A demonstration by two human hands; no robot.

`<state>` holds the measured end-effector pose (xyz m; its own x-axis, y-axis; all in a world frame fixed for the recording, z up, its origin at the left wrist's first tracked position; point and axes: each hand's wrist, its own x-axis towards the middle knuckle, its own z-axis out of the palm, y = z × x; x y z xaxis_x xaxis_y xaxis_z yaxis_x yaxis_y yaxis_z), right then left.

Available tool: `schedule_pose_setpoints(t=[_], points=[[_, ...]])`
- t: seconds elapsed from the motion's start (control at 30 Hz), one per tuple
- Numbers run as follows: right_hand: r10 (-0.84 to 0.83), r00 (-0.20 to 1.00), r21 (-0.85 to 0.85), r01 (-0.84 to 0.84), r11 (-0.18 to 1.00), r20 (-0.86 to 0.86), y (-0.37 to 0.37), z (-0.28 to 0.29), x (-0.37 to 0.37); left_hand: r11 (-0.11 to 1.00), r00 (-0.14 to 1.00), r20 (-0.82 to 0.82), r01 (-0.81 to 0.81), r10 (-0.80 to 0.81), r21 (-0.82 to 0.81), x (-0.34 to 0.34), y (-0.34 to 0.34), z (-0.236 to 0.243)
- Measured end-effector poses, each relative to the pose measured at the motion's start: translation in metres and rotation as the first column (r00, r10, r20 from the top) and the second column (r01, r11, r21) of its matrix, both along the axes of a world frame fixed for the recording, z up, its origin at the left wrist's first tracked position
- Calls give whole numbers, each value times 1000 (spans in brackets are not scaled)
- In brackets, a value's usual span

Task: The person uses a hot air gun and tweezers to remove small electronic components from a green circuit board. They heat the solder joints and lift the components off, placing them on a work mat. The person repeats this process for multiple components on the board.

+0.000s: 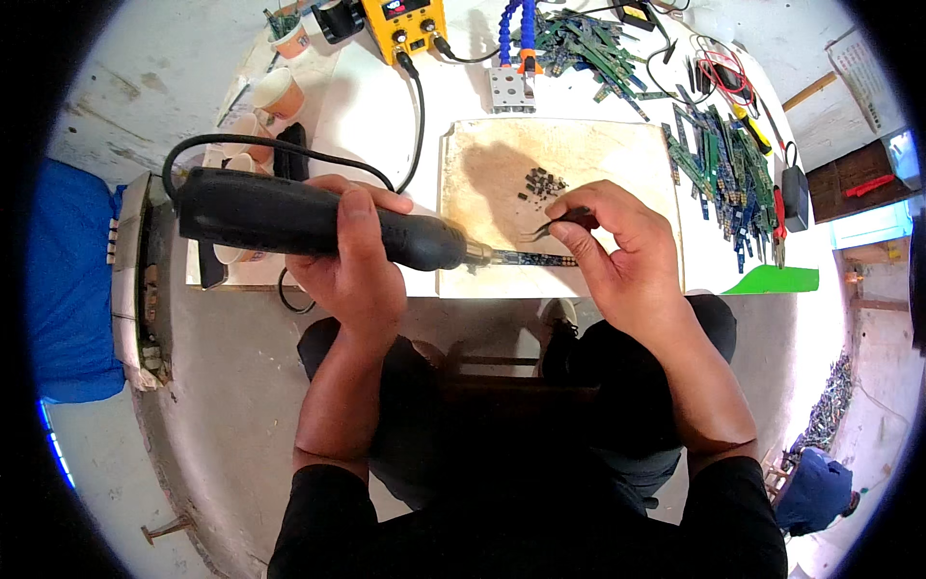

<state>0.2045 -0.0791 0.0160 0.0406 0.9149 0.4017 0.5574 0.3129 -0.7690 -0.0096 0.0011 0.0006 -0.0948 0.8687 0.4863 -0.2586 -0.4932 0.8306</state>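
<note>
My left hand (352, 261) is wrapped round a black hot air gun (280, 214), held level with its metal nozzle (476, 253) pointing right. Just past the nozzle, a narrow circuit board strip (535, 259) lies along the near part of a pale, scorched work board (463, 154). Between the thumb and fingers of my right hand (627, 251) are dark tweezers (564, 224), their tips pointing left above the strip. Beyond the tips sits a small pile of black chips (545, 181) on the board. My right fingers partly hide the strip's right end.
A yellow soldering station (405, 29) stands at the back, its black cable looping to the hot air gun. Paper cups (278, 94) line the left side. Heaps of green circuit strips (719, 164) lie right and back, near red-handled pliers (779, 217). A metal block (511, 89) stands behind the board.
</note>
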Motion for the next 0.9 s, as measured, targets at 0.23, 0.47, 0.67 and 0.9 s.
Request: schedule_pose_setpoints(t=[0.23, 0.47, 0.67, 0.9], points=[[-24, 1000, -88, 25, 996, 8, -3, 3, -2, 1000, 1000, 18, 1, -1, -22, 4, -1, 0], [-23, 998, -9, 24, 1000, 51, -2, 0, -1, 1000, 1000, -12, 3, -3, 2, 6, 0, -4], [14, 1000, -36, -13, 999, 13, -3, 4, -3, 999, 1000, -8, 1, -1, -37, 4, -1, 1], [30, 1000, -28, -30, 999, 6, -3, 1, -2, 1000, 1000, -30, -8, 8, -11, 6, 0, -2]])
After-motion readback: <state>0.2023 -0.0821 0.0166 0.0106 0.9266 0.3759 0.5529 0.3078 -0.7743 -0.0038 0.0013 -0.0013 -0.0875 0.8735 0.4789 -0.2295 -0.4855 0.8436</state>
